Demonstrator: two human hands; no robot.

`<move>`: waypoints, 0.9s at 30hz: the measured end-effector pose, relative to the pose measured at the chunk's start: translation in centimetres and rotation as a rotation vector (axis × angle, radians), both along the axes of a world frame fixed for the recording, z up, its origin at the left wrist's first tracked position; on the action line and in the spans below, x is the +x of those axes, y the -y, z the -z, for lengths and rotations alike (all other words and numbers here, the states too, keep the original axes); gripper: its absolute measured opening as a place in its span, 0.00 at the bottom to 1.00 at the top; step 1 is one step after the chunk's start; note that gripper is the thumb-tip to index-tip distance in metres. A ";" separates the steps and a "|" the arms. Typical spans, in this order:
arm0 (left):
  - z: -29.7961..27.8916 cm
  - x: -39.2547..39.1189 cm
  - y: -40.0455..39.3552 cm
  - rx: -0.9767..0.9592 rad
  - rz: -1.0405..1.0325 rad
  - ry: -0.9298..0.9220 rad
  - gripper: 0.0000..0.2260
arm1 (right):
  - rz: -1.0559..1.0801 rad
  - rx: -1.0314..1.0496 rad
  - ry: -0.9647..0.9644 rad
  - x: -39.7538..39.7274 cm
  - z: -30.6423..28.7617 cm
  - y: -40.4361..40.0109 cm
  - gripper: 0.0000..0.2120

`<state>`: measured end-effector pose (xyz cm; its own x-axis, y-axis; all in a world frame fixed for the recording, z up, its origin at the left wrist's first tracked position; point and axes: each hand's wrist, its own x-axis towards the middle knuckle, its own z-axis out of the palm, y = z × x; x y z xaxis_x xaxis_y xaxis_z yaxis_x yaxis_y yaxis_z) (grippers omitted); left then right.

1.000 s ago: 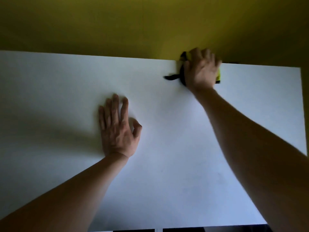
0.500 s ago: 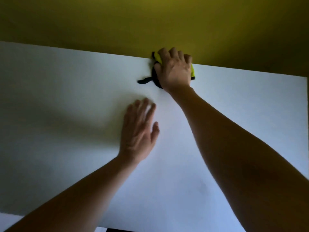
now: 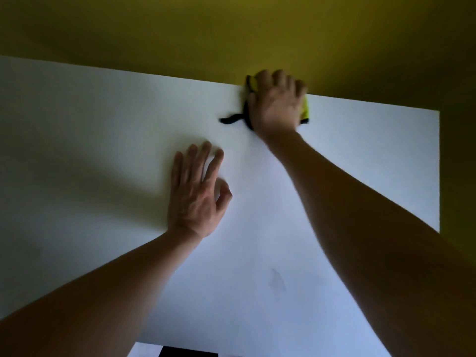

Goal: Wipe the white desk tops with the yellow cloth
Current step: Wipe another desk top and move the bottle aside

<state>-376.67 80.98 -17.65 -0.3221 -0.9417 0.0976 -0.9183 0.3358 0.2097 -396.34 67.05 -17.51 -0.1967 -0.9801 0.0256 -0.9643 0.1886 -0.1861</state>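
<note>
The white desk top [image 3: 90,150] fills most of the view. At its far edge lies the yellow cloth [image 3: 305,110] with black trim, mostly hidden under my right hand [image 3: 277,104], which presses down on it with fingers spread forward over the edge. A black strip of the cloth sticks out to the left of that hand. My left hand [image 3: 197,191] rests flat on the desk nearer to me, fingers straight and slightly spread, holding nothing.
A yellow wall [image 3: 231,34] rises directly behind the desk's far edge. The desk's right edge [image 3: 439,171] runs down the right side. A faint grey smudge [image 3: 277,282] marks the near surface. A dark gap [image 3: 188,353] shows below the near edge.
My right hand with the cloth has slid to the right along the far edge. My left hand has stayed flat on the desk. The view has shifted.
</note>
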 end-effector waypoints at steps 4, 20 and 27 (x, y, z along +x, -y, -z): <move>-0.1 0.1 0.1 0.016 0.008 0.004 0.29 | -0.164 -0.009 0.024 2.8 -0.1 1.5 0.21; -0.3 -0.1 0.2 0.005 0.007 0.027 0.28 | 0.105 0.000 -0.018 -7.0 0.1 -2.0 0.21; -0.3 -2.4 -0.4 -0.034 -0.041 0.038 0.26 | -0.075 -0.048 0.014 -4.4 0.1 -1.2 0.20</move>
<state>-379.10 81.37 -17.38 -0.2873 -0.9505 0.1181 -0.9386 0.3039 0.1634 -400.77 68.25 -17.65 -0.1236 -0.9898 0.0704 -0.9725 0.1067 -0.2070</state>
